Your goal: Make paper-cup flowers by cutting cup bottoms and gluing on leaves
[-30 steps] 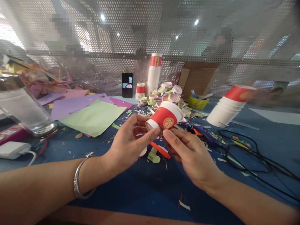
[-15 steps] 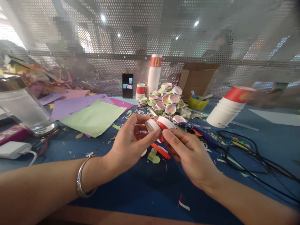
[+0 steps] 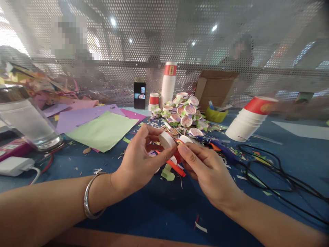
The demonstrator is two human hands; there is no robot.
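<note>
My left hand (image 3: 140, 159) pinches the white bottom end of a red-and-white paper cup (image 3: 168, 141) between thumb and fingers. My right hand (image 3: 205, 168) is closed on the same cup from the right, its thumb pressed on the cup's side, hiding most of the red band. The cup lies sideways above the blue table (image 3: 164, 206), its base turned toward me. A silver bangle (image 3: 88, 199) sits on my left wrist. Whether my right hand also holds a tool is hidden.
Behind the hands lies a heap of cut cup bottoms (image 3: 186, 115), a tall cup stack (image 3: 168, 82), a tilted cup stack (image 3: 250, 118), a cardboard box (image 3: 217, 87), coloured paper sheets (image 3: 102, 128), a phone (image 3: 139, 95), a glass jar (image 3: 25, 120), black cables (image 3: 277, 171) and a perforated screen.
The cup has been tipped down and turned; a second ago its red band and gold emblem faced me, now mostly its white base shows. Both hands have stayed close together.
</note>
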